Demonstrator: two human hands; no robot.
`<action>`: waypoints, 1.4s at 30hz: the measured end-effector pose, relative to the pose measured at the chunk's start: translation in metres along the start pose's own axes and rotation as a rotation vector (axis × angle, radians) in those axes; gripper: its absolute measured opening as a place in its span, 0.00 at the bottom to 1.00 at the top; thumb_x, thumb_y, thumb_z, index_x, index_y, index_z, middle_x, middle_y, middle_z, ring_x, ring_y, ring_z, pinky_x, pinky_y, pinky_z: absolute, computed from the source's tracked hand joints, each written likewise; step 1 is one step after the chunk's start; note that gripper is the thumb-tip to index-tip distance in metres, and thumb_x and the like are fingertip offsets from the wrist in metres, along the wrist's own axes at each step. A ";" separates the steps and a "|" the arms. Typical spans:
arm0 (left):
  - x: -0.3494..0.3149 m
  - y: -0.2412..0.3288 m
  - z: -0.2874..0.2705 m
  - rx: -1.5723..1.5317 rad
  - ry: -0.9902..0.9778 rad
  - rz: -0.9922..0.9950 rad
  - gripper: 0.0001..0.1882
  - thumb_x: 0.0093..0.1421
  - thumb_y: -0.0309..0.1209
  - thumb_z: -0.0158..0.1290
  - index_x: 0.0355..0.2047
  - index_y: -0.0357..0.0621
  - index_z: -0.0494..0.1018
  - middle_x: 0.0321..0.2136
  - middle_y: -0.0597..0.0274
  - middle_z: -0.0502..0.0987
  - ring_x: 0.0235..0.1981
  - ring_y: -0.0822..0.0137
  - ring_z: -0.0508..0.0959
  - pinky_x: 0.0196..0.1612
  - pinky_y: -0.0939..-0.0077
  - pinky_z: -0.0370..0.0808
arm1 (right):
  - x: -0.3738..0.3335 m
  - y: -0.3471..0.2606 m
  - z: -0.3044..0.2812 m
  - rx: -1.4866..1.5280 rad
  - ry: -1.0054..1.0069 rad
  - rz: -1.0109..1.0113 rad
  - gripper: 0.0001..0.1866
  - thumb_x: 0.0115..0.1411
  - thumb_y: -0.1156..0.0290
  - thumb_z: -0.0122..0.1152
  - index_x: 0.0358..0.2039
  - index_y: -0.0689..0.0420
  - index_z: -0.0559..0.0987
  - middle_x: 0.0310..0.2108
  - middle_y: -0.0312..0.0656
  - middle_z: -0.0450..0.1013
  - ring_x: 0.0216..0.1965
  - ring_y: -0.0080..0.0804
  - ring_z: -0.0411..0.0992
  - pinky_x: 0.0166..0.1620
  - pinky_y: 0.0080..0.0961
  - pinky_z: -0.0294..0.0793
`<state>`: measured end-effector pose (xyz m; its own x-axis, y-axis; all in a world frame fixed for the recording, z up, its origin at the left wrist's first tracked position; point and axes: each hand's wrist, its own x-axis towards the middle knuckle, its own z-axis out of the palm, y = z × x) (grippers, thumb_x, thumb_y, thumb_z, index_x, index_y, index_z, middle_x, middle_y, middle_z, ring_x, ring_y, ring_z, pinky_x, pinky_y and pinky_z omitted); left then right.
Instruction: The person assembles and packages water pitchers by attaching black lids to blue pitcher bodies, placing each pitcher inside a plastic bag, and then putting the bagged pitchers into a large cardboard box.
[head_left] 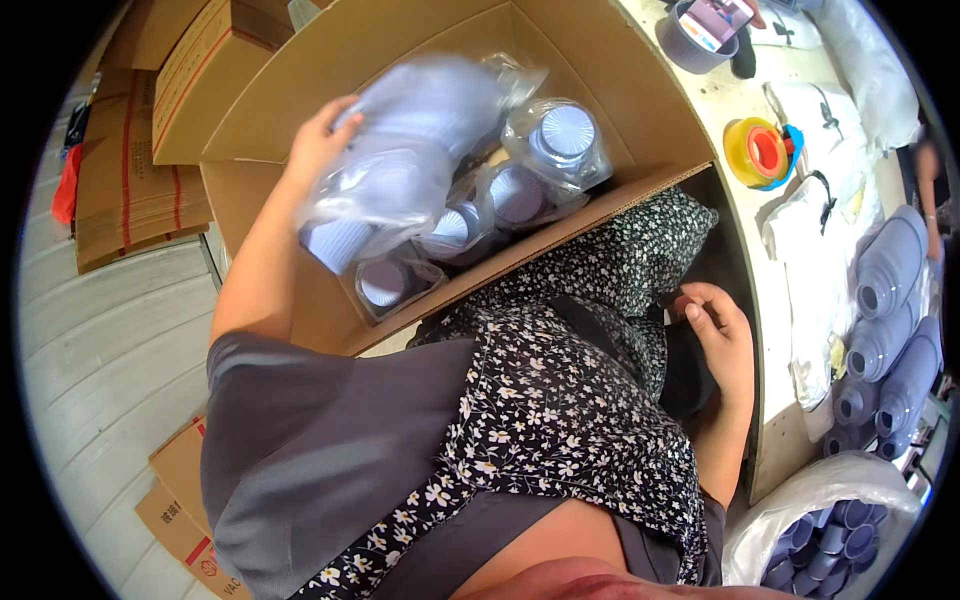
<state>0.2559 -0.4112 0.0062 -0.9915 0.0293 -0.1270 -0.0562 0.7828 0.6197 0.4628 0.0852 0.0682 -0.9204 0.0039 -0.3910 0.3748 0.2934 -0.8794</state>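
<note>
My left hand (325, 138) grips a clear plastic bag of lavender ribbed pieces (395, 180), blurred by motion, over an open cardboard box (655, 125). Inside the box lie several more lavender round ribbed pieces in clear bags, among them a bagged piece (566, 135) at the right and another bagged piece (390, 283) in the near corner. Low beside the table edge, my right hand (718, 335) rests near my flowered apron (580, 400). Its thumb and forefinger are apart with nothing visible between them; the other fingers are mostly hidden.
A table on the right holds a grey bowl (690, 50) with a phone (715, 22), tape rolls (760, 152), white bags (800, 250) and lavender bottles (890, 270). Below it stands a lined bin (745, 545) of lavender pieces. Folded cartons (130, 190) lean at left.
</note>
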 end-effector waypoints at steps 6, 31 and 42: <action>0.011 -0.037 0.069 0.784 -0.709 0.218 0.20 0.53 0.39 0.51 0.46 0.50 0.71 0.38 0.50 0.75 0.39 0.50 0.75 0.42 0.58 0.71 | 0.007 -0.033 0.000 -0.166 -0.065 -0.021 0.10 0.55 0.77 0.57 0.39 0.63 0.74 0.33 0.41 0.72 0.34 0.26 0.70 0.40 0.21 0.69; 0.078 -0.075 0.143 0.824 -0.761 -0.096 0.19 0.57 0.35 0.45 0.48 0.44 0.69 0.47 0.48 0.69 0.46 0.52 0.72 0.43 0.60 0.71 | 0.153 -0.163 0.048 -0.691 -0.053 -0.324 0.32 0.52 0.75 0.56 0.58 0.57 0.58 0.42 0.55 0.70 0.40 0.51 0.70 0.41 0.37 0.71; 0.110 -0.160 0.163 0.814 -0.622 -0.007 0.20 0.59 0.37 0.41 0.49 0.43 0.67 0.49 0.50 0.68 0.47 0.50 0.71 0.49 0.55 0.68 | 0.145 -0.201 0.099 -0.729 -0.169 -0.265 0.30 0.49 0.84 0.55 0.54 0.58 0.61 0.42 0.55 0.69 0.40 0.52 0.70 0.41 0.35 0.71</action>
<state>0.1751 -0.4313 -0.2333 -0.7415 0.1593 -0.6518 0.2650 0.9619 -0.0665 0.2656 -0.0682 0.1613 -0.9173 -0.2818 -0.2814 -0.0754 0.8166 -0.5722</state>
